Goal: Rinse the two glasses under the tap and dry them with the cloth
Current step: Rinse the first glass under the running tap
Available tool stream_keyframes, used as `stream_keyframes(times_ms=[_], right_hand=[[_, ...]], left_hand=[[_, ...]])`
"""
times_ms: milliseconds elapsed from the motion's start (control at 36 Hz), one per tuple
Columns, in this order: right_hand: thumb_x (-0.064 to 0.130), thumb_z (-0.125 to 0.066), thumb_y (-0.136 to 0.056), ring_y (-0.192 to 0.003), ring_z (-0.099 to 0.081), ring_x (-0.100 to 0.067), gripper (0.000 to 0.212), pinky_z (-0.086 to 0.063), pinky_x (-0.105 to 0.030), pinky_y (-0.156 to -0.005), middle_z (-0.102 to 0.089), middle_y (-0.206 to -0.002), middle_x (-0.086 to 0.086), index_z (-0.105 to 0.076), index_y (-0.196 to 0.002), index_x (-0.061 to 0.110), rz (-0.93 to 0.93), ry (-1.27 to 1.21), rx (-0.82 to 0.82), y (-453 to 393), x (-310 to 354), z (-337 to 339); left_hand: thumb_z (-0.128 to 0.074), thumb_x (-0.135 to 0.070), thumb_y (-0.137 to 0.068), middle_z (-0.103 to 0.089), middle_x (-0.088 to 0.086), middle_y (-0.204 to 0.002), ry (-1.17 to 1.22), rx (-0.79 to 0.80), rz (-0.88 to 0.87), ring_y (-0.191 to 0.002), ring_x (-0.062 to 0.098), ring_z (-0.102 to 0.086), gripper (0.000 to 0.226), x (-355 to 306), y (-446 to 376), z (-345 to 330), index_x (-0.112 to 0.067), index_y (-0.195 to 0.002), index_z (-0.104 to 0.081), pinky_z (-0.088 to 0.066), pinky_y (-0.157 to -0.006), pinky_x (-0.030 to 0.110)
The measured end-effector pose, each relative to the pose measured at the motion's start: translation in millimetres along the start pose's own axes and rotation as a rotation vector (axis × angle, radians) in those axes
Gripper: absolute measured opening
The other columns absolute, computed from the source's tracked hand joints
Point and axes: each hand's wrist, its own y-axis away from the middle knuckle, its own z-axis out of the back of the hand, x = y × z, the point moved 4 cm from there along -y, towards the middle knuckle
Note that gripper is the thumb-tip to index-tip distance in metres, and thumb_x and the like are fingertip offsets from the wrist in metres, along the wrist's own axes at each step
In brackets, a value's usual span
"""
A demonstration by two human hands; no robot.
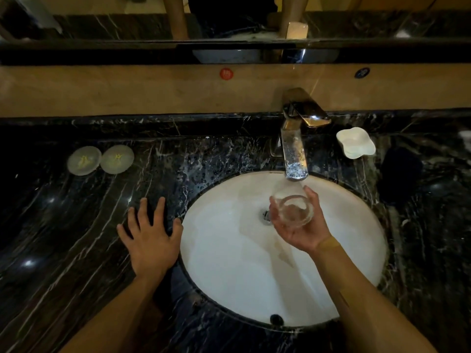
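Observation:
My right hand (303, 225) holds a clear glass (293, 211) over the white sink basin (229, 263), fingers and thumb curled round its wall. The glass sits just below the spout of the chrome tap (295, 149), its mouth facing up towards me. A faint stream of water seems to fall from the spout into it. My left hand (150, 238) lies flat with spread fingers on the black marble counter (76, 238), left of the basin. I see no second glass on the counter. A dark shape (400, 171) right of the tap may be a cloth; I cannot tell.
Two round frosted discs (84, 160) (117, 159) lie side by side at the back left of the counter. A white dish (356, 142) stands right of the tap. The counter around the basin is wet with droplets. A mirror runs along the back wall.

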Motion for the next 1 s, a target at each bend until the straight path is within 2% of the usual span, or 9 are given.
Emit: stream_keyframes(times_ms=[56,139,278,417,583,667,778,889,1000], right_hand=[[0.048,-0.087,-0.059,-0.090,-0.069,-0.029,0.068,-0.060,-0.044,-0.080,-0.067,-0.104,-0.013,-0.067,-0.110,0.008,0.068,0.207,-0.010,-0.8,4.9,-3.8],[0.040,-0.093,-0.053,-0.100,-0.066,-0.032,0.086,-0.056,-0.052,-0.088,-0.061,-0.113,-0.016,-0.058,-0.124,0.006,0.249,0.511,-0.089,-4.8,11.9,-8.7],[0.014,-0.089,-0.067,-0.110,-0.064,-0.019,0.075,-0.054,-0.036,-0.090,-0.066,-0.121,0.004,-0.051,-0.131,0.024,0.678,1.165,-0.344,-2.3,22.0,-16.5],[0.021,-0.089,-0.067,-0.108,-0.056,-0.012,0.077,-0.045,-0.014,-0.076,-0.060,-0.122,0.012,-0.045,-0.129,0.034,0.734,1.462,-0.460,8.1,22.3,-15.9],[0.012,-0.091,-0.061,-0.106,-0.065,-0.020,0.073,-0.055,-0.030,-0.079,-0.067,-0.115,0.009,-0.054,-0.120,0.033,0.476,1.374,-0.325,10.9,30.3,-7.8],[0.007,-0.091,-0.060,-0.109,-0.065,-0.020,0.077,-0.058,-0.047,-0.086,-0.067,-0.119,0.007,-0.054,-0.122,0.033,0.598,1.177,-0.342,9.0,31.3,-8.1],[0.011,-0.090,-0.065,-0.098,-0.060,-0.010,0.082,-0.051,-0.024,-0.078,-0.060,-0.121,0.012,-0.045,-0.130,0.032,0.822,1.333,-0.495,13.8,36.0,-17.7],[0.016,-0.091,-0.062,-0.103,-0.060,-0.014,0.084,-0.052,-0.033,-0.085,-0.062,-0.119,0.013,-0.046,-0.130,0.033,0.704,1.474,-0.452,16.2,40.8,-14.0],[0.006,-0.091,-0.061,-0.116,-0.060,-0.014,0.084,-0.055,-0.035,-0.089,-0.062,-0.125,0.011,-0.048,-0.128,0.034,0.735,1.292,-0.356,15.5,34.7,-7.8]], left_hand=[[-0.031,-0.059,-0.090,-0.022,0.010,-0.163,-0.004,0.001,-0.002,-0.150,0.036,-0.014,0.069,0.6,-0.2,-0.9,-0.033,-0.154,-0.029,-0.008,-0.118,0.066],[-0.030,-0.060,-0.090,-0.022,0.010,-0.163,-0.011,0.002,-0.001,-0.150,0.036,-0.014,0.069,1.0,-0.3,-1.4,-0.033,-0.154,-0.028,-0.008,-0.118,0.065],[-0.028,-0.061,-0.090,-0.021,0.009,-0.164,-0.008,0.005,0.001,-0.151,0.035,-0.012,0.070,1.3,-0.2,-1.4,-0.034,-0.155,-0.028,-0.007,-0.118,0.065],[-0.026,-0.062,-0.089,-0.021,0.009,-0.164,-0.009,0.010,0.003,-0.151,0.035,-0.012,0.071,1.0,-0.8,-1.4,-0.034,-0.155,-0.027,-0.007,-0.118,0.065],[-0.031,-0.060,-0.090,-0.023,0.011,-0.163,-0.001,-0.002,0.004,-0.150,0.036,-0.013,0.070,1.7,-0.4,-1.8,-0.033,-0.154,-0.030,-0.007,-0.118,0.065],[-0.033,-0.059,-0.090,-0.023,0.010,-0.163,-0.007,-0.003,0.005,-0.150,0.035,-0.014,0.069,1.6,-0.3,-1.8,-0.033,-0.154,-0.030,-0.007,-0.118,0.065],[-0.035,-0.058,-0.090,-0.024,0.011,-0.163,0.003,-0.014,-0.002,-0.150,0.036,-0.015,0.068,1.4,-0.3,-1.5,-0.032,-0.153,-0.032,-0.008,-0.118,0.066],[-0.034,-0.058,-0.089,-0.024,0.011,-0.163,0.000,-0.020,-0.001,-0.150,0.036,-0.015,0.069,2.7,-0.5,-2.0,-0.032,-0.153,-0.032,-0.008,-0.117,0.065],[-0.034,-0.058,-0.089,-0.024,0.011,-0.163,-0.004,-0.016,-0.001,-0.150,0.036,-0.015,0.069,2.6,-0.4,-2.6,-0.032,-0.153,-0.031,-0.009,-0.118,0.065]])
